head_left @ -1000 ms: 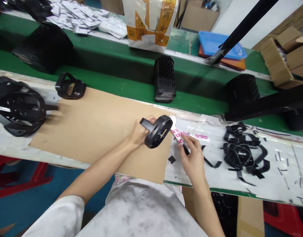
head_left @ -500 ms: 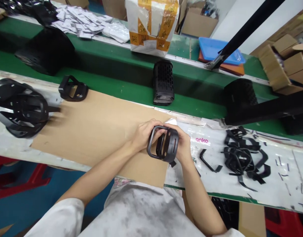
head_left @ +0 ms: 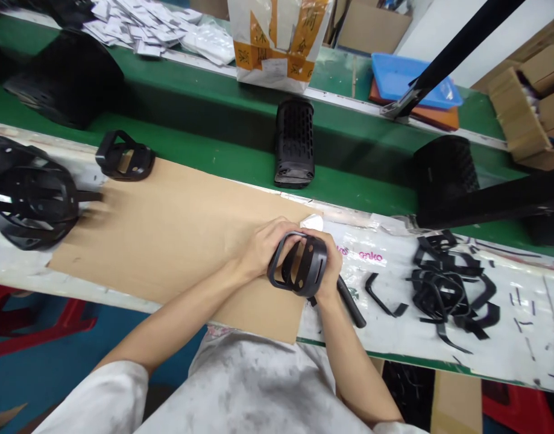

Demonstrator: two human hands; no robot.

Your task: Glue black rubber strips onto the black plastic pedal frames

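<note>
Both hands grip a black plastic frame (head_left: 318, 278) with rounded corners, a slotted side and small holes, held tilted above the cardboard sheet's right end. My left hand (head_left: 264, 248) closes on its left edge, with fingertips reaching inside the opening. Around the right side wraps my right hand (head_left: 331, 256), its lower fingers partly hidden behind the frame. Beside my right forearm lies a black rod-like handle (head_left: 352, 306), partly covered. Farther right, a bent black strip (head_left: 385, 300) rests alone near a heap of similar strips (head_left: 443, 289).
A cardboard sheet (head_left: 168, 223) covers the bench's middle. Similar black frames (head_left: 32, 193) are piled at left, with one single frame (head_left: 125, 158) nearby. On the green belt stands a perforated black housing (head_left: 295, 141). A dark slanted post (head_left: 448, 66) rises at right.
The frame has turned a little in my hands, showing more of its slotted side. My right forearm has shifted left, uncovering the black rod. The whole view has moved slightly.
</note>
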